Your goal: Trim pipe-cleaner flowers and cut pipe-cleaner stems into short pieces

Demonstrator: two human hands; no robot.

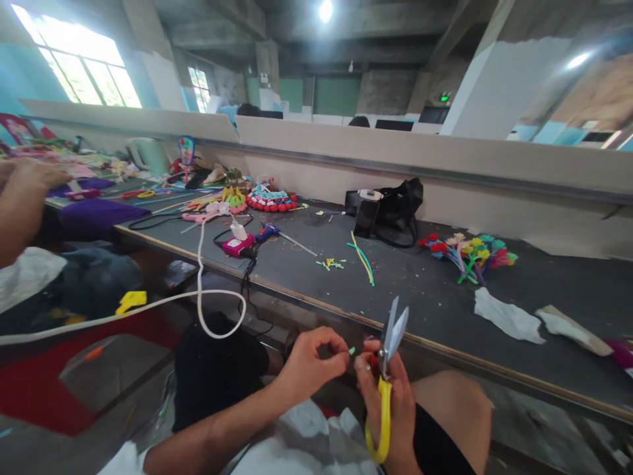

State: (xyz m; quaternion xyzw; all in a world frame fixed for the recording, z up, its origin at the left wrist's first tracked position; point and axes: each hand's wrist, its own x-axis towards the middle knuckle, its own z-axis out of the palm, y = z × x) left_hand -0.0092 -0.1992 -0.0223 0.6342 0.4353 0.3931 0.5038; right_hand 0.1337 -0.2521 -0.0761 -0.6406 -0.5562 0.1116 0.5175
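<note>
Low over my lap, in front of the table edge, my left hand [316,359] pinches a tiny light-green piece [351,351] between thumb and fingertips. Close beside it, my right hand [395,402] holds a pair of scissors [384,412] with a yellow handle. Their blades point up and stand apart. A bit of red shows by the right fingers, partly hidden. On the table beyond lie small green and yellow cut pieces [330,264] and two fuzzy stems [363,260], one yellow and one green.
A bunch of colourful fuzzy flowers [469,254] and crumpled white paper [509,315] lie right. A black bag [395,204] with a phone [366,218] stands behind. Left are a glue gun [267,232], a power adapter [238,245], a white cable [200,264] and another person's arm [22,204].
</note>
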